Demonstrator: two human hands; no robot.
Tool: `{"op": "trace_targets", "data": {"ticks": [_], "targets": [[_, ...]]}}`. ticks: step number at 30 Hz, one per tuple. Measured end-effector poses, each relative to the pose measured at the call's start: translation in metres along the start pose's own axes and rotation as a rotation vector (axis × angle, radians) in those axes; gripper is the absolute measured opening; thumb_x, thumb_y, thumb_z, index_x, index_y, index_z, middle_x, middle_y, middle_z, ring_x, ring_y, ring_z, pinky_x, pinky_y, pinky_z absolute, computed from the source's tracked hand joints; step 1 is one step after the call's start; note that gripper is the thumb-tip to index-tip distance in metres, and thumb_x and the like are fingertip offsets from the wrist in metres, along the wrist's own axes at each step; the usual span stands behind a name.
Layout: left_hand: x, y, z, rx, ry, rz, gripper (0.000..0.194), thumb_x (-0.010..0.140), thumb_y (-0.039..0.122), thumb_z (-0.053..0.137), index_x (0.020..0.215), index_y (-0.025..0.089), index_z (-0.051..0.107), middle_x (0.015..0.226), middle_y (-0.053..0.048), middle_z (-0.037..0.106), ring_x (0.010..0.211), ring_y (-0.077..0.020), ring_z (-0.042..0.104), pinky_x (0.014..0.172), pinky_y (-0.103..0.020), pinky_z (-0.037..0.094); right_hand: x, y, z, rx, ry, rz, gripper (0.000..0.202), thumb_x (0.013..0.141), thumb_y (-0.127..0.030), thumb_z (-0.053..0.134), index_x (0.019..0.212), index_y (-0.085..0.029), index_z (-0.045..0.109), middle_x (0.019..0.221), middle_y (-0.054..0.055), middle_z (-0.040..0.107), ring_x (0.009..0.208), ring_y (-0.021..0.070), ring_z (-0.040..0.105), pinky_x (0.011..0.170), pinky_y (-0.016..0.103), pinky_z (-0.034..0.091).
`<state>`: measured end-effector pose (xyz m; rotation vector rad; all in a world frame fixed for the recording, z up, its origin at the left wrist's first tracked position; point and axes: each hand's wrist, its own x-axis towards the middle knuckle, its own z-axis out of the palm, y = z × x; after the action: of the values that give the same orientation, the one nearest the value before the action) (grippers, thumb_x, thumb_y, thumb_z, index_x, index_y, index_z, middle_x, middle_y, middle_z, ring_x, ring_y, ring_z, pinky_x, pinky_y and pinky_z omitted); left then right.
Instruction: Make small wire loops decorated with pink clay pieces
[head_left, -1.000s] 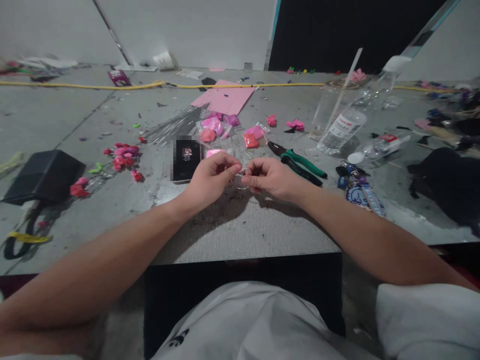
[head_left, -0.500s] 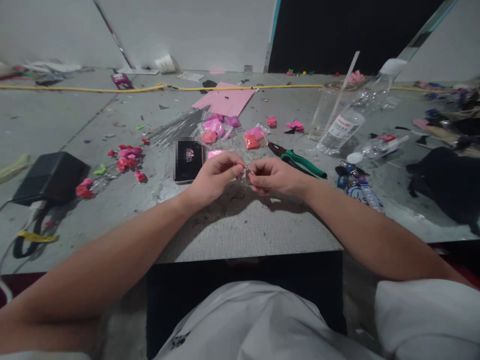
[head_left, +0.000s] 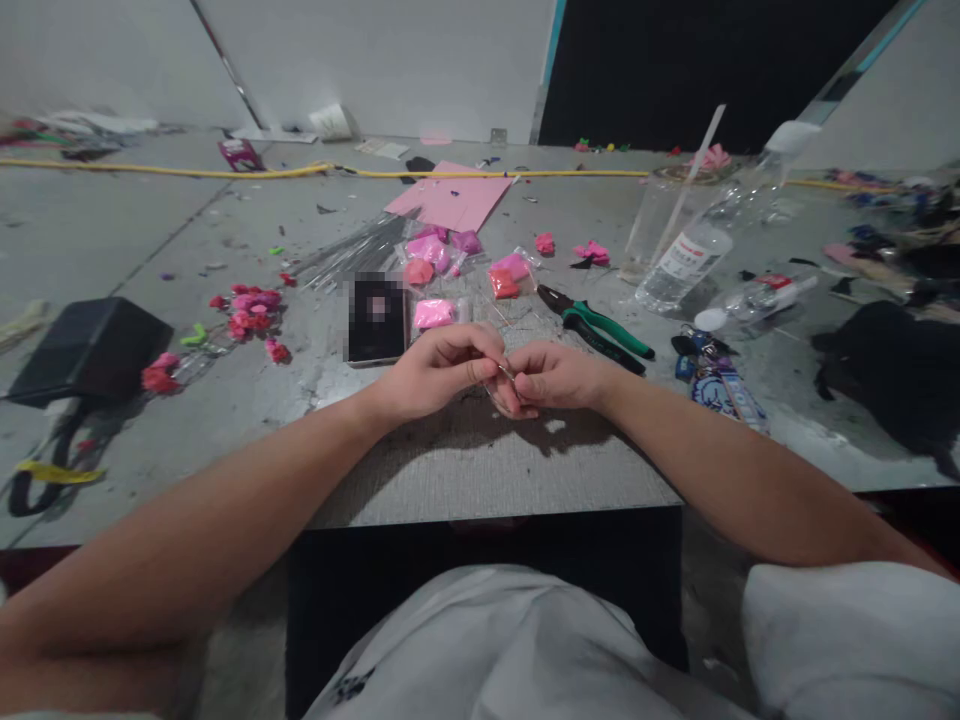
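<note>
My left hand [head_left: 446, 370] and my right hand [head_left: 559, 376] meet over the table near its front edge, fingertips touching. Between them is a thin piece of metal wire [head_left: 507, 371], pinched by thumb and fingers of both hands; most of it is hidden by the fingers. Just beyond my right hand lie green-handled pliers [head_left: 600, 328]. A pack of pink clay [head_left: 435, 313] sits beyond my left hand, beside a black phone-like device [head_left: 377, 320] with a partly blurred screen. Farther off is a bundle of thin grey wires [head_left: 356, 250].
Pink and red clay flowers [head_left: 251, 312] and a black power adapter [head_left: 90, 350] lie at left. Bagged clay [head_left: 504, 280] and a pink sheet [head_left: 457, 198] are farther back. Right stand a clear bottle [head_left: 690, 255] and keychains [head_left: 716, 385]. A yellow cable [head_left: 525, 174] crosses behind.
Both hands have come slightly nearer to me and closer together, still pinching the wire. More of the pink clay pack now shows. The view has shifted a little.
</note>
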<state>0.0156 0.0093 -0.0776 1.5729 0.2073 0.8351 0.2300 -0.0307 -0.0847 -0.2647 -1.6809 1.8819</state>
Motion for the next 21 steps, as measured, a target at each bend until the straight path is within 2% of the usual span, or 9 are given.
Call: {"op": "trace_targets", "data": {"ticks": [2,6,15,21], "targets": [[0.000,0.000,0.000,-0.031,-0.037,0.014,0.025,0.089,0.041,0.087,0.088,0.018,0.078,0.089,-0.005,0.069,0.067,-0.0112,0.064,0.066,-0.026,0.057,0.000,0.003,0.000,0.034,-0.037,-0.024,0.034,0.104,-0.044,0.070,0.089,-0.014,0.070,0.076,-0.002,0.056,0.061,0.0089,0.054,0.057,0.023,0.043],[-0.001,0.000,0.000,-0.060,-0.029,0.019,0.021,0.090,0.037,0.086,0.088,0.018,0.078,0.088,-0.004,0.067,0.067,-0.0109,0.064,0.063,-0.024,0.056,0.001,0.003,0.002,0.050,-0.052,0.007,0.029,0.105,-0.040,0.070,0.090,-0.015,0.065,0.077,-0.002,0.059,0.064,0.0097,0.057,0.058,0.023,0.045],[0.000,-0.005,-0.002,-0.086,0.035,0.003,0.022,0.089,0.038,0.087,0.087,0.019,0.077,0.089,-0.004,0.068,0.072,-0.0122,0.066,0.065,-0.024,0.056,0.004,-0.003,0.010,0.114,0.054,0.053,0.031,0.100,-0.038,0.078,0.086,-0.016,0.061,0.070,-0.006,0.056,0.056,0.0069,0.054,0.053,0.021,0.040],[-0.001,-0.004,-0.004,-0.083,0.003,0.033,0.012,0.093,0.032,0.083,0.090,0.022,0.079,0.088,-0.003,0.065,0.075,-0.0112,0.064,0.068,-0.024,0.055,0.006,-0.006,0.019,0.127,0.077,0.072,0.036,0.099,-0.041,0.079,0.083,-0.018,0.056,0.070,-0.007,0.053,0.055,0.0073,0.052,0.054,0.022,0.043]]}}
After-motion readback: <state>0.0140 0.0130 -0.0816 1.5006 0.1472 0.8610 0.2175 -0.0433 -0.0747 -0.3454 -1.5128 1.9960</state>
